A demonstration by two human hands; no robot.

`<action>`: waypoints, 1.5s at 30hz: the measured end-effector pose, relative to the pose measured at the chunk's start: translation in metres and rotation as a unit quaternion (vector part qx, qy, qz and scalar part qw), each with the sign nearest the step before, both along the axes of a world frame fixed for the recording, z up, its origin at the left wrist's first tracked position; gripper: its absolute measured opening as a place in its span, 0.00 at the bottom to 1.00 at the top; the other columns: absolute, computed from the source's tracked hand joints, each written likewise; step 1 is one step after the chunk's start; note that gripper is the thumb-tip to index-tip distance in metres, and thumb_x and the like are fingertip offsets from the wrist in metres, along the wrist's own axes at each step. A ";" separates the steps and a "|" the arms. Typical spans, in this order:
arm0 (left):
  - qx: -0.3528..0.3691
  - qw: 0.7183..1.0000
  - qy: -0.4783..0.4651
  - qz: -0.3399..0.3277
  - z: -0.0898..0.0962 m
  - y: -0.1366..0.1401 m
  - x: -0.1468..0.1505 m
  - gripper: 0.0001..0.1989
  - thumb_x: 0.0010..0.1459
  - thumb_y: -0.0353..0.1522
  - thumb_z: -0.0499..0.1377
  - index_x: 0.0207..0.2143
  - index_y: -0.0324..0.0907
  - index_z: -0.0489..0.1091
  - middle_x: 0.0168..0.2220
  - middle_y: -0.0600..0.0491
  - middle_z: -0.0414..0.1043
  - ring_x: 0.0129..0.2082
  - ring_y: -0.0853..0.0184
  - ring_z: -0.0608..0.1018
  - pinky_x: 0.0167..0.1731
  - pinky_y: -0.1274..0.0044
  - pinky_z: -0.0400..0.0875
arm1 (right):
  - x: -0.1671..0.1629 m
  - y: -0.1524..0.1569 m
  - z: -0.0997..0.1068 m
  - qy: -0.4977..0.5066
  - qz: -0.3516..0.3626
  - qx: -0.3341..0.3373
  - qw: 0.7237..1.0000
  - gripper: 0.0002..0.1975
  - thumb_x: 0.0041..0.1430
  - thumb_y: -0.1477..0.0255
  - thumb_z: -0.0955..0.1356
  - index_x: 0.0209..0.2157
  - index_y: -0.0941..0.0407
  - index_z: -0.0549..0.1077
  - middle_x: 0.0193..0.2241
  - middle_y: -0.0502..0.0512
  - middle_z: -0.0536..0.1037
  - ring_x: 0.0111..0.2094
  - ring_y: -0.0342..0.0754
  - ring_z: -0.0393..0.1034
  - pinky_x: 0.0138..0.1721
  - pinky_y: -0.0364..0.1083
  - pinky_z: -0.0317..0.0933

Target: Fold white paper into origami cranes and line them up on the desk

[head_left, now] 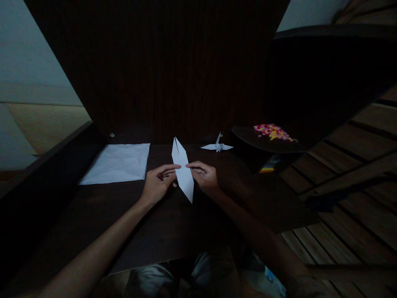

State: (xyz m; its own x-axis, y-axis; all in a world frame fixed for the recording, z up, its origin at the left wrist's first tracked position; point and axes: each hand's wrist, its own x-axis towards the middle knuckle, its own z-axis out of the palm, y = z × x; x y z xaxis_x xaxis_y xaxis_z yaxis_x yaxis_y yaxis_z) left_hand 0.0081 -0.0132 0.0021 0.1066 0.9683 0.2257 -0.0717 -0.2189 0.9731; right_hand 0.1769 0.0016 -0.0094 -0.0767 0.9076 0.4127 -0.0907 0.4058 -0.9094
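Between my two hands is a piece of folded white origami paper (183, 174), a long diamond shape with a slit at its far tip. My left hand (158, 180) pinches its left edge near the middle, fingers curled. On the opposite edge, my right hand (204, 176) pinches the paper the same way. The paper is held above the dark desk, its near point tilted slightly to the right. Beyond my right hand, a finished white paper crane (218, 146) stands with wings spread. A stack of creased white paper sheets (119, 163) lies to the left of my left hand.
A small dark corner shelf (248, 135) at the right carries a pile of pink, red and yellow bits (274, 132). The dark desk (149, 236) has a raised side panel (46, 165) on the left and a tall back panel (167, 70). Wooden slats (347, 223) lie at the right.
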 end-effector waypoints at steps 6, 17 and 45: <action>-0.007 1.000 -0.003 0.002 0.001 -0.004 0.002 0.21 0.50 0.36 0.64 0.47 0.37 0.72 0.37 0.45 0.78 0.21 0.69 0.76 0.20 0.78 0.72 | 0.000 0.000 -0.004 -0.009 -0.011 0.003 1.000 0.13 0.51 0.69 0.71 0.40 0.56 0.76 0.36 0.56 0.79 0.32 0.46 0.75 0.33 0.44 0.69; -0.009 0.999 0.030 0.021 -0.005 -0.004 0.000 0.22 0.51 0.38 0.63 0.47 0.36 0.73 0.39 0.42 0.78 0.17 0.71 0.74 0.18 0.78 0.70 | 0.001 0.001 -0.005 -0.052 -0.040 0.000 0.998 0.11 0.52 0.67 0.69 0.37 0.56 0.78 0.35 0.57 0.81 0.33 0.48 0.76 0.32 0.45 0.71; 0.023 0.996 0.072 0.035 0.004 -0.005 -0.001 0.14 0.53 0.37 0.63 0.39 0.38 0.78 0.15 0.57 0.69 0.15 0.72 0.69 0.17 0.80 0.63 | 0.000 -0.002 0.001 -0.022 -0.022 -0.070 0.997 0.14 0.46 0.62 0.72 0.31 0.58 0.73 0.19 0.49 0.73 0.16 0.39 0.65 0.14 0.38 0.56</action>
State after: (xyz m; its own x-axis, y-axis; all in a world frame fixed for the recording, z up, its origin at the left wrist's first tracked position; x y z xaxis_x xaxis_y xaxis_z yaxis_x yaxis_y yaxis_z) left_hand 0.0076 -0.0181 0.0063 0.0730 0.9634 0.2580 0.0854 -0.2638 0.9608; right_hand 0.1767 -0.0001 -0.0085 -0.0501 0.9589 0.2793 -0.0350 0.2778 -0.9600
